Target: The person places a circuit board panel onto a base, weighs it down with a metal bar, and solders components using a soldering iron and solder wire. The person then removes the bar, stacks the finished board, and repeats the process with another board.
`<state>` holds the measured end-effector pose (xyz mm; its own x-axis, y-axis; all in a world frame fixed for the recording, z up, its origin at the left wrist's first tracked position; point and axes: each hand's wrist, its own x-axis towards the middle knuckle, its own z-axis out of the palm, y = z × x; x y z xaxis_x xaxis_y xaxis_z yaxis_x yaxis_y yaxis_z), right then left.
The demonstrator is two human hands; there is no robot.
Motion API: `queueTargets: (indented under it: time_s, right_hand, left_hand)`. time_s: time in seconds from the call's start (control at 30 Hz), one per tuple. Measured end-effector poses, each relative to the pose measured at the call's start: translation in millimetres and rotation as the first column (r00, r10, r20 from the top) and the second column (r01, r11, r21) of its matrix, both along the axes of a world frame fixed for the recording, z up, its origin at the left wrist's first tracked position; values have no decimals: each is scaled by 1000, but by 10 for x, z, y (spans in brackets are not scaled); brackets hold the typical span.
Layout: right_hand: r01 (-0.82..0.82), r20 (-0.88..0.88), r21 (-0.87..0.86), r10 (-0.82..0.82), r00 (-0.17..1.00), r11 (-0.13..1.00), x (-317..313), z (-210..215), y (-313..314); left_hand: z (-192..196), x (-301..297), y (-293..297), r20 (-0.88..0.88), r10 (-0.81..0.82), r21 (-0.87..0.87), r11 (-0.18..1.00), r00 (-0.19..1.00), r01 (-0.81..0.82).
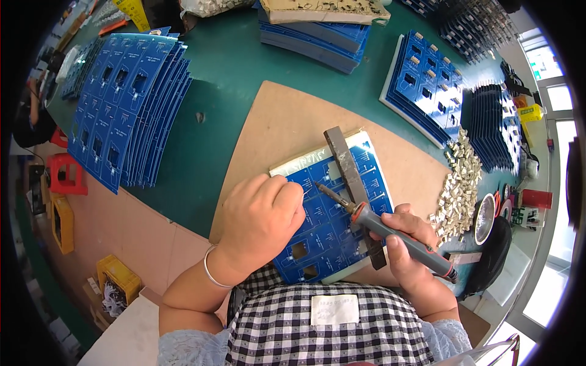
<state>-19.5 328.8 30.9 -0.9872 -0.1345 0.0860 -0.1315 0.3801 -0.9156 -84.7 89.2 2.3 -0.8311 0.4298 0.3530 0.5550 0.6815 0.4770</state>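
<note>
Soldering iron (390, 230) is gripped in the right hand (410, 244), its tip resting on the blue circuit panel (332, 213) near the middle, beside a dark metal bar (353, 183) laid across it. The left hand (262, 219) is curled, knuckles down, on the panel's left edge. A burn could be caused should the tip slide toward those close fingers. A brown board (287, 128) on a green table (226, 67) lies beneath; blue panel stacks (128, 104) stand far left, small pale parts (458, 189) lie to the right.
</note>
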Motion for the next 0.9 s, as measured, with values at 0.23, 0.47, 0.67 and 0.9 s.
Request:
queueTargets:
  time_s: [0.23,0.47,0.67,0.9]
  right_hand:
    - [-28,25,8,28,999,1000,7,-13,15]
    - [26,79,-46,-22,997,999,-14,14,-29]
    - [15,99,-43,-10,995,999,-55,27,-29]
    - [-70,31,17,69,997,997,-101,-6,18]
  left_hand:
    - [12,-16,14,-15,0,-69,998,1000,-1]
    - [-23,-54,32,-31,2,-67,998,1000,-4]
    - [-28,-87,42,-25,1,-72,997,1000,-3]
    - [-18,-132,64,-24,5,-63,998,1000,-6]
